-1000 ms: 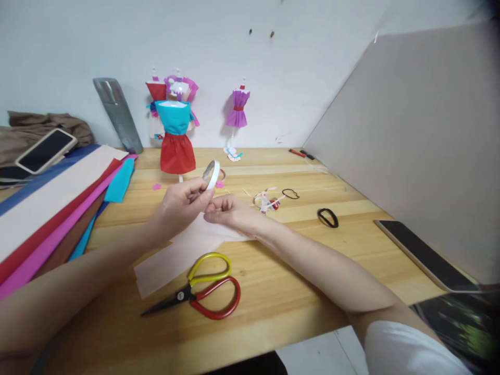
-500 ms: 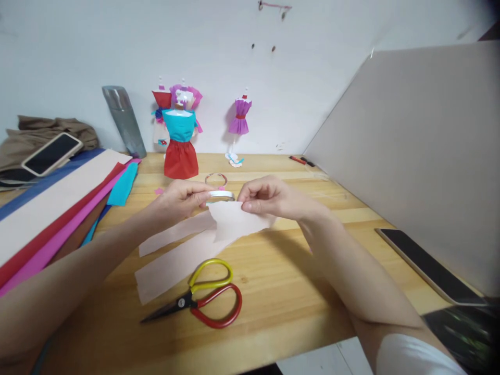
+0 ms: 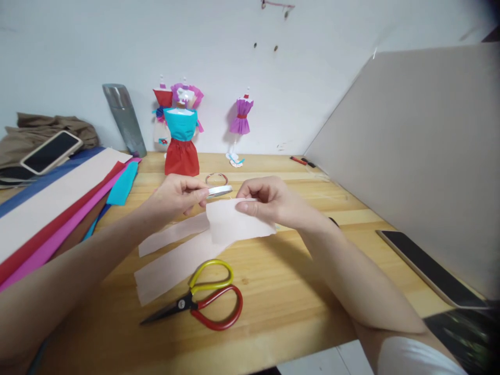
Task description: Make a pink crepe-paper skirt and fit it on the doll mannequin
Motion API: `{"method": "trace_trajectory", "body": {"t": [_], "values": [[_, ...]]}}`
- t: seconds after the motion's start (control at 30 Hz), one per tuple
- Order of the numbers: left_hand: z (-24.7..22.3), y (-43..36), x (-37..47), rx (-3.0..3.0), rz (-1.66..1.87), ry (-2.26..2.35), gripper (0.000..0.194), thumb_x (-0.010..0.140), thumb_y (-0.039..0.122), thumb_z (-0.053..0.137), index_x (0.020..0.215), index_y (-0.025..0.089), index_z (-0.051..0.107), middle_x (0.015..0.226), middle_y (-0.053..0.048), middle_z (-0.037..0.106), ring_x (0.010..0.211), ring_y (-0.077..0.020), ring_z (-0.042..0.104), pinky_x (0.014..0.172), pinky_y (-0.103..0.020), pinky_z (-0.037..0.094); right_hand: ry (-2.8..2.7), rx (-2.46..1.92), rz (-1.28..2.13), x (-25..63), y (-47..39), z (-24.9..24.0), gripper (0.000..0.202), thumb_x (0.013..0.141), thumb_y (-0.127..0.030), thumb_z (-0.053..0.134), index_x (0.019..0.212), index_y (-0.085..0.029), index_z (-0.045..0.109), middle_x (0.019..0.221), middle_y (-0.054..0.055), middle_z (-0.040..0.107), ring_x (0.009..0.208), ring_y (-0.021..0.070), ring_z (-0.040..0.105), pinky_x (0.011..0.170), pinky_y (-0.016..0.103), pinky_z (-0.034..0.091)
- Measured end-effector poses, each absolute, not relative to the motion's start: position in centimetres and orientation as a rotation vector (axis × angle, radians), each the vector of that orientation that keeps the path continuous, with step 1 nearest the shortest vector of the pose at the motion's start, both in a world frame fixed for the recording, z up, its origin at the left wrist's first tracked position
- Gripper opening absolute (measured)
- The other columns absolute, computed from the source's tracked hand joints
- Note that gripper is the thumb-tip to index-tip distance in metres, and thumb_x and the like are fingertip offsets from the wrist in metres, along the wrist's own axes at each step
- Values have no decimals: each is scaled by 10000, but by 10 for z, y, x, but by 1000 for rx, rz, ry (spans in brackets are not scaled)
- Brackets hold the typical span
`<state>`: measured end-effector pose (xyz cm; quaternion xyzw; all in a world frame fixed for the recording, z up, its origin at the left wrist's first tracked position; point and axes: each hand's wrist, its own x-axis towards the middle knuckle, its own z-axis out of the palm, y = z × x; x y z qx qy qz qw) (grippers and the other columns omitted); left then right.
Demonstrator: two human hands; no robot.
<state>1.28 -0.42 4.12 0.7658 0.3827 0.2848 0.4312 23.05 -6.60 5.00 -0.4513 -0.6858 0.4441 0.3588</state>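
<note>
One white ring-shaped roll (image 3: 221, 190) is grasped in your left hand (image 3: 177, 195), pinched at its left edge. Your right hand (image 3: 269, 200) grips the upper edge of a pale pink sheet (image 3: 236, 223), thumb in front. The roll sits between your hands, just past the sheet's top edge. Two pale strips (image 3: 172, 269) lie on the table (image 3: 285, 312), left of the sheet. Scissors (image 3: 184, 303) rest beside the lower strip.

The right hand (image 3: 269, 200) covers part of the pale sheet (image 3: 230, 223); the left edge crops brown cloth (image 3: 58, 126).
</note>
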Motion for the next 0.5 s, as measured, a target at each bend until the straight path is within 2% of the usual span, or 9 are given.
{"method": "trace_trajectory", "body": {"t": [0.17,0.27,0.5], "values": [[43,-6,11,1869,675,1042,185,789,293,583,660,177,648,358,63,375,307,-76,323,335,-205,200,-1835,-1186,908,226,-68,49,201,796,-314,666,656,-187,597,612,-8,549,561,107,469,529,251,347],[45,-9,11,1857,708,1027,170,793,265,591,659,167,630,387,68,380,311,-56,302,326,-180,185,-1880,-1191,836,226,-69,51,174,785,-273,667,643,-188,612,651,9,587,618,122,510,582,264,386],[52,-14,9,1812,591,960,194,881,240,524,714,161,582,356,91,356,303,-43,302,329,-138,215,-1868,-1093,1346,234,-78,60,155,747,-283,735,739,-178,621,690,4,624,623,118,572,584,248,463]]}}
